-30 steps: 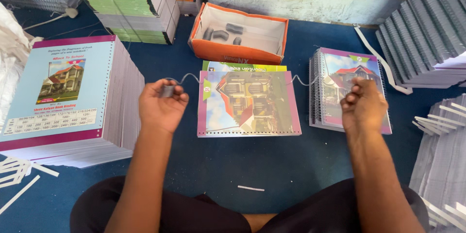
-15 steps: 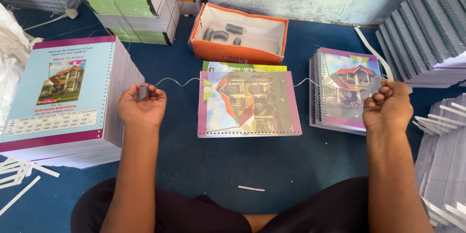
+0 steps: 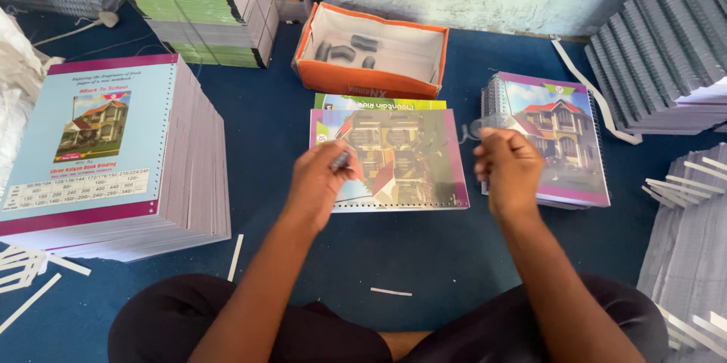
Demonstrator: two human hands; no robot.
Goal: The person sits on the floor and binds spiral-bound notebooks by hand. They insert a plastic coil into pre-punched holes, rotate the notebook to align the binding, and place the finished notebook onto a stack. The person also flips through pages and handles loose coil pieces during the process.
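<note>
My left hand [image 3: 319, 181] is closed around a small dark tool [image 3: 342, 158] over the left part of an unbound notebook [image 3: 409, 162] with a house picture on its cover. That notebook lies on the blue floor in front of me. My right hand [image 3: 509, 168] is fisted just past the notebook's right edge and pinches a thin coiled wire [image 3: 471, 130], which is blurred. I cannot make out the wire between the two hands.
A tall stack of printed covers [image 3: 98, 151] stands at the left. An orange box [image 3: 363, 81] holding dark rolls sits behind the notebook. At the right lie a pile of bound notebooks [image 3: 564, 136] and grey spiral-bound stacks [image 3: 666, 45]. Paper strips [image 3: 391, 292] litter the floor.
Both hands were spread wide with the wire stretched between them above the notebook. They have come inward and now sit close over the notebook's two sides.
</note>
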